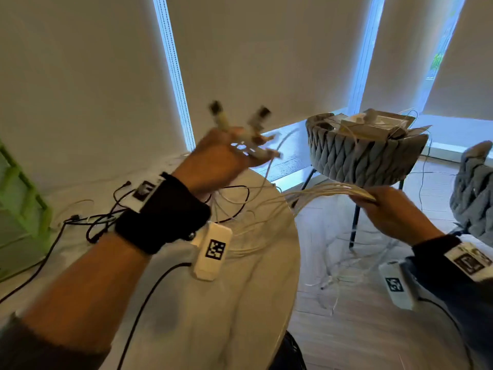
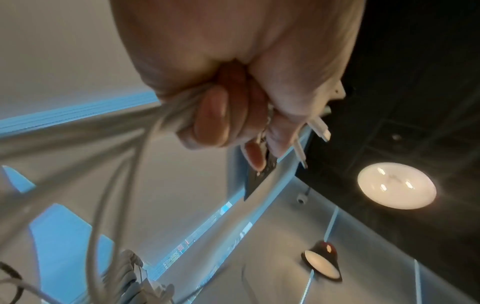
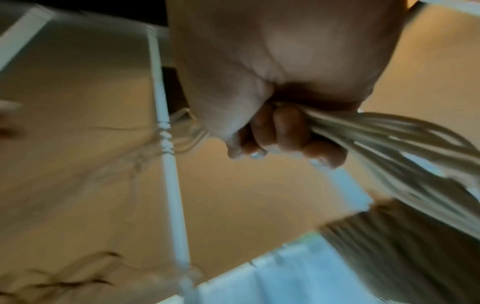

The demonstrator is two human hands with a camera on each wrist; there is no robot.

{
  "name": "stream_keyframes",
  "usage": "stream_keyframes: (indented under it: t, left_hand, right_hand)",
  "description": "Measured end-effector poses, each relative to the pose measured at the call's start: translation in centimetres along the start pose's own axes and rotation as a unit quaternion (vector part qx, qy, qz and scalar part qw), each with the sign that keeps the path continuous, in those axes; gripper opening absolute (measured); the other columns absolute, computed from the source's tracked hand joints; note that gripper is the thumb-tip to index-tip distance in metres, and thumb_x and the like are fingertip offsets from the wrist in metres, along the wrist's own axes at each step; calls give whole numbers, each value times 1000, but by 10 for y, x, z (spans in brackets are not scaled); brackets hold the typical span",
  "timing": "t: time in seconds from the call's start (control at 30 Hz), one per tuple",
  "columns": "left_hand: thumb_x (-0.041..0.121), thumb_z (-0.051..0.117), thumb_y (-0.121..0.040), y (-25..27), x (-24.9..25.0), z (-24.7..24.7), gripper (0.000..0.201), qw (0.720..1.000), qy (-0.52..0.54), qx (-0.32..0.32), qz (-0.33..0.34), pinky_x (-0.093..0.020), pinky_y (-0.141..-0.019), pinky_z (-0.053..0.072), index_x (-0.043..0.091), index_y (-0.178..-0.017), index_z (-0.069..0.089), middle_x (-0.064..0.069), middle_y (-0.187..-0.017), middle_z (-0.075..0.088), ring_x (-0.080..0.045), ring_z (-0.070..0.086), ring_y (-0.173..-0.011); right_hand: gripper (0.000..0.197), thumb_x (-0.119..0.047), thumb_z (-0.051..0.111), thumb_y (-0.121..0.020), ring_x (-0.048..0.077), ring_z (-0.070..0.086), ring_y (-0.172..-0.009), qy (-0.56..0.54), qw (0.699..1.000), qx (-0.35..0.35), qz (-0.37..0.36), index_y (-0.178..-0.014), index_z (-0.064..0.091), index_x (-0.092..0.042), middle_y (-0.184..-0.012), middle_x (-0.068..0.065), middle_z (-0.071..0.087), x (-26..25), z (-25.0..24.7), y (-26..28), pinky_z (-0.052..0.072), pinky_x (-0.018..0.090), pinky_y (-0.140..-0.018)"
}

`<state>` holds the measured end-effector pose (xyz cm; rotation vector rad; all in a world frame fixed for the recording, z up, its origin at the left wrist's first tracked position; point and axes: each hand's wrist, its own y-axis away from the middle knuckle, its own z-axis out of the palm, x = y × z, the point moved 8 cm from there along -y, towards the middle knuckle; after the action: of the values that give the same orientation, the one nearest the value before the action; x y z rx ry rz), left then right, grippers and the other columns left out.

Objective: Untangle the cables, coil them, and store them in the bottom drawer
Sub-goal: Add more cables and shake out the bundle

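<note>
Bundle of thin white plastic-sheathed cables [image 1: 314, 194] spans between both hands above the round pale marble-look surface [image 1: 213, 303]. Left hand [image 1: 216, 158]: grip closed round the connector ends, plugs [image 1: 256, 121] sticking up past the fingers [image 2: 213, 119]. Right hand [image 1: 394, 212]: grip closed round the strands further along; slack droops to the floor. Judged light, limp and smooth (likely to slide through a loose fist). Best taken just behind the stiff plugs. Thin black cables [image 1: 106, 217] lie loose on the surface.
</note>
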<state>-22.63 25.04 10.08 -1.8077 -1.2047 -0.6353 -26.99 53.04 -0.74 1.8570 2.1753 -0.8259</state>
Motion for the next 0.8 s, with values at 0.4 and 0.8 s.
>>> stream_keyframes:
  t: [0.4, 0.8]
  left_hand:
    - [44, 67, -81, 3, 30, 87, 24, 876, -445, -128, 135, -23, -54, 33, 26, -97, 71, 2, -87, 68, -19, 63, -80]
    - [32, 54, -84, -12, 65, -6, 34, 979, -120, -75, 148, -33, -72, 40, 2, -91, 67, -13, -81, 58, -16, 48, -74]
  right_hand:
    - [9, -12, 71, -83, 7, 60, -64, -6, 974, -102, -204, -78, 70, -19, -69, -8, 65, -139, -14, 24, 47, 28, -67]
    - [41, -50, 60, -88, 12, 59, -59, -83, 958, -275, 12, -67, 67, -16, -64, 2, 64, 13, 107, 41, 52, 31, -67]
